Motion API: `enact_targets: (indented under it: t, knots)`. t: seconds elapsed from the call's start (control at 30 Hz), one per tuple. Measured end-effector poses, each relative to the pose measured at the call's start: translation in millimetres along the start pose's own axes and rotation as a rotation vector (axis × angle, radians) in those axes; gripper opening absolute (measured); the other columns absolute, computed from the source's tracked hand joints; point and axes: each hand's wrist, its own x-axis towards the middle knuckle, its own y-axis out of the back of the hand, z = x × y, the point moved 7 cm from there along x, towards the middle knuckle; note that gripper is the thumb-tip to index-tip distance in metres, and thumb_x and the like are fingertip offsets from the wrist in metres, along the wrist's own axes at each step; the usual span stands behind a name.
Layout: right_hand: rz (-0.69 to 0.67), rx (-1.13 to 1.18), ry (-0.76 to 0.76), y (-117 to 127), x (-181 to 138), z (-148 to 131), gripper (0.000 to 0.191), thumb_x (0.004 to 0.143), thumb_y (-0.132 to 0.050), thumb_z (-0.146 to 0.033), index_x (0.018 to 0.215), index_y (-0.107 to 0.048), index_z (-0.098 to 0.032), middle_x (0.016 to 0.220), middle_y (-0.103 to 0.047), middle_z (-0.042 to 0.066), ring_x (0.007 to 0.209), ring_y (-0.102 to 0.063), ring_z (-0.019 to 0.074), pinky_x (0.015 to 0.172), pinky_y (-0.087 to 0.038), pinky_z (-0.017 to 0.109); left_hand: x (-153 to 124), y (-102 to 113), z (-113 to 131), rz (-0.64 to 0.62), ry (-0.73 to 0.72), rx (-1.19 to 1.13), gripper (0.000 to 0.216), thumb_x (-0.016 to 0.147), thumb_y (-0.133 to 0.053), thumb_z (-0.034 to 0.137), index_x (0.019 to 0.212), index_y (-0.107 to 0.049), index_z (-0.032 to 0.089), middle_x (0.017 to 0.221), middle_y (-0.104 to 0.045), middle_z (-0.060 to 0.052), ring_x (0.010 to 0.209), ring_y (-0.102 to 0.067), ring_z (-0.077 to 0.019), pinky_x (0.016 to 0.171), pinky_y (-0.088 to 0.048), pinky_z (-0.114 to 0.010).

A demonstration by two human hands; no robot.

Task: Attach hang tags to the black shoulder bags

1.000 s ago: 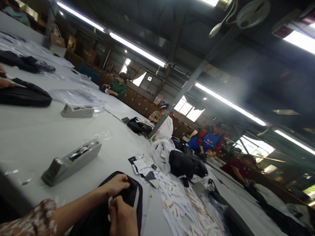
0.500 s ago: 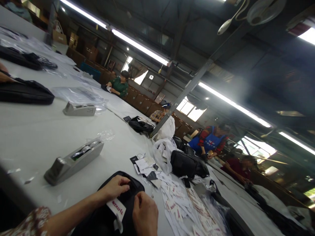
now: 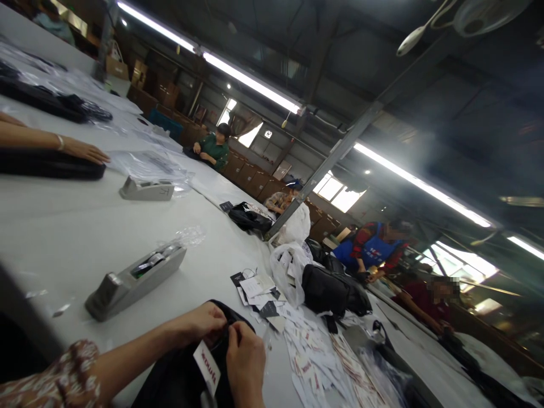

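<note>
Head view: a black bag (image 3: 174, 377) is set on the white worktop (image 3: 208, 272), with its lower end cut off by the frame. Its long axis seems to run away from the near edge, and its rounded far end is reached by both hands. The left hand (image 3: 208, 322) is laid across the bag from the side of the nearer tape dispenser (image 3: 136, 283); the right hand (image 3: 247, 357) is placed just beside it, toward the heap of paper tags (image 3: 308, 362). The fingertips of both are pinched at the bag's dark fabric, almost touching each other; whether a zip, loop or cord is also gripped cannot be told. A white tag with red lettering (image 3: 207, 365) is seen just below the left fingers, between the two hands; its long axis is slanted steeply down toward the near edge, its top end being nearer the left hand.
</note>
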Motion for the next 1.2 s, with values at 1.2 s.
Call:
enact_targets:
  t: [1.2]
  knots:
    - [0.064, 0.567, -0.105, 21.0, 24.5, 24.8, 0.028, 0.084, -0.049, -0.038, 0.077, -0.066, -0.017, 0.062, -0.065, 0.002, 0.056, -0.056, 0.0135, 0.055, -0.041, 0.021, 21.2, -12.0, 61.2, 0.069, -0.242, -0.020, 0.018, 0.071, -0.059, 0.032, 0.072, -0.057, 0.015, 0.056, -0.054, 0.004, 0.052, -0.045, -0.0089, 0.051, -0.034, -0.020]
